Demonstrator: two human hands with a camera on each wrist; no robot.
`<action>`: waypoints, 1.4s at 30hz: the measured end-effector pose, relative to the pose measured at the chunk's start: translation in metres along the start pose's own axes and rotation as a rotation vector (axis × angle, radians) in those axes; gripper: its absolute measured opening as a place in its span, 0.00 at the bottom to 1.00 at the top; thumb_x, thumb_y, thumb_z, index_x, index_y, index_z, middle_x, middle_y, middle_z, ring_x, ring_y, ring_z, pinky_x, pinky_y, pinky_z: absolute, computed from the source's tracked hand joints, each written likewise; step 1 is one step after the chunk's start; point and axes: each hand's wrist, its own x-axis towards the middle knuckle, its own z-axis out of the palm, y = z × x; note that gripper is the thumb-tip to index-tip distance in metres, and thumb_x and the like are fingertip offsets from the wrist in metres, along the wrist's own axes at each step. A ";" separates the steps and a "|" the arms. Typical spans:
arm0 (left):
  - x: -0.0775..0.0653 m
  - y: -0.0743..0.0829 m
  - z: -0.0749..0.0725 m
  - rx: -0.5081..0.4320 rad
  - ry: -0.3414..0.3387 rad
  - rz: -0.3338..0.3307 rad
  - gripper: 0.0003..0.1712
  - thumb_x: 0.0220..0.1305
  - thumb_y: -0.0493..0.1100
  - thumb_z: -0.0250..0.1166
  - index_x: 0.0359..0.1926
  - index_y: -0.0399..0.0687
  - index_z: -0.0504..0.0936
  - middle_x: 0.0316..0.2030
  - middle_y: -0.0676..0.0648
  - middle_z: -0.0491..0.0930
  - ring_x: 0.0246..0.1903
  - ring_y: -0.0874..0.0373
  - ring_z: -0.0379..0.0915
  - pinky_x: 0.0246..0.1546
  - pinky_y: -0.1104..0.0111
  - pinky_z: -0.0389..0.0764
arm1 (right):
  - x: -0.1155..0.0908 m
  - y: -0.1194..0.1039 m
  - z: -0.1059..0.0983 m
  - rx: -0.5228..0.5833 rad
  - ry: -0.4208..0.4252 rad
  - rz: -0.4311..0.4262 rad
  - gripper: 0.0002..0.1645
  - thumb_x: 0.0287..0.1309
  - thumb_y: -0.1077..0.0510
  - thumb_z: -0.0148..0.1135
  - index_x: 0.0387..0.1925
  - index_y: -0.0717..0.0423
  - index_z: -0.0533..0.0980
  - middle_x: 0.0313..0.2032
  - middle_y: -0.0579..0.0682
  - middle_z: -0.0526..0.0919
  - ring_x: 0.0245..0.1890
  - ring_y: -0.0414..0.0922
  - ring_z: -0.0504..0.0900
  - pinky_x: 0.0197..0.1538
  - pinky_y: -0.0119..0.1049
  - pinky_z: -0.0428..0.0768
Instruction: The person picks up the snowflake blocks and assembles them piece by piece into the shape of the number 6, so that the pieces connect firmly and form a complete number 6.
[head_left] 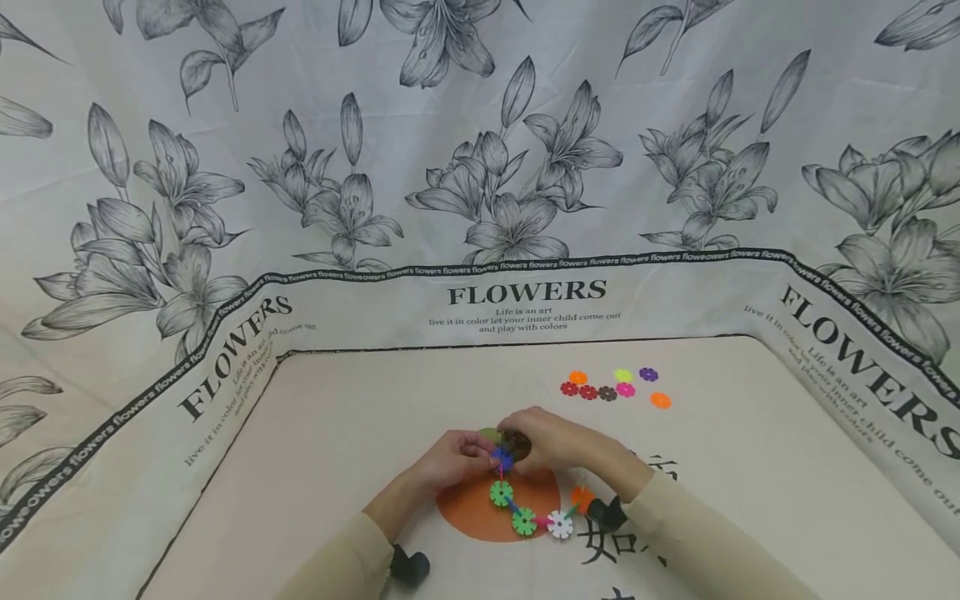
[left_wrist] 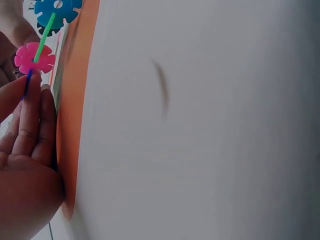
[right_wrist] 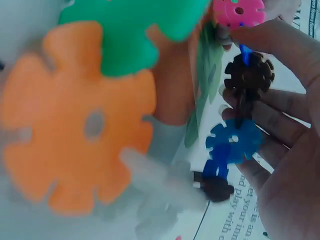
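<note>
In the head view a chain of flower-shaped plastic discs hangs between the hands and curves down to the right, with a green disc [head_left: 501, 493], a white disc [head_left: 559, 524] and an orange disc [head_left: 582, 499]. My left hand [head_left: 453, 458] pinches a blue disc [left_wrist: 27, 82], seen edge-on, between thumb and fingertips. That disc is slotted into a pink disc [left_wrist: 35, 57]. My right hand [head_left: 551, 437] grips the chain by the pink disc, thumb across it. Its other fingers lie behind a brown disc [right_wrist: 249, 75] and a blue disc [right_wrist: 234, 140].
Loose discs lie farther back: purple [head_left: 648, 374], orange [head_left: 660, 400], pink [head_left: 626, 389] and several others. Beneath the hands the cloth bears an orange printed circle [head_left: 480, 517]. Black lettering [head_left: 611, 542] is printed to its right. A flowered curtain [head_left: 510, 167] rises behind.
</note>
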 end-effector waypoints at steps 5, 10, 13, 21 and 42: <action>-0.001 -0.002 -0.001 -0.013 -0.018 0.030 0.11 0.67 0.38 0.69 0.47 0.37 0.84 0.32 0.48 0.86 0.35 0.59 0.79 0.42 0.71 0.79 | -0.018 0.009 -0.007 0.059 0.080 0.041 0.37 0.59 0.53 0.74 0.67 0.61 0.72 0.57 0.55 0.81 0.57 0.52 0.79 0.60 0.53 0.79; -0.001 -0.003 0.000 -0.014 -0.024 0.035 0.10 0.67 0.37 0.68 0.47 0.37 0.84 0.31 0.48 0.85 0.34 0.59 0.78 0.41 0.71 0.79 | -0.048 0.030 -0.017 0.074 0.241 0.103 0.31 0.63 0.53 0.69 0.64 0.59 0.74 0.58 0.58 0.81 0.59 0.58 0.78 0.60 0.60 0.77; -0.002 0.000 -0.001 -0.004 -0.012 0.030 0.10 0.67 0.38 0.69 0.47 0.38 0.84 0.32 0.48 0.85 0.35 0.58 0.78 0.40 0.70 0.79 | -0.065 0.045 -0.027 0.046 0.331 0.156 0.25 0.65 0.56 0.67 0.62 0.58 0.76 0.56 0.58 0.82 0.56 0.58 0.79 0.57 0.59 0.79; -0.002 0.000 -0.001 0.019 0.010 0.001 0.11 0.67 0.41 0.70 0.47 0.41 0.85 0.32 0.48 0.85 0.36 0.57 0.79 0.43 0.69 0.81 | -0.101 0.090 -0.051 -0.011 0.486 0.325 0.24 0.64 0.59 0.68 0.59 0.66 0.76 0.50 0.61 0.83 0.48 0.55 0.80 0.46 0.47 0.82; -0.002 0.000 0.001 -0.016 0.005 0.006 0.10 0.66 0.38 0.70 0.47 0.39 0.84 0.31 0.48 0.84 0.35 0.58 0.77 0.41 0.70 0.80 | -0.131 0.169 -0.070 0.084 0.420 0.655 0.27 0.67 0.54 0.65 0.56 0.74 0.73 0.52 0.73 0.78 0.49 0.64 0.79 0.47 0.52 0.81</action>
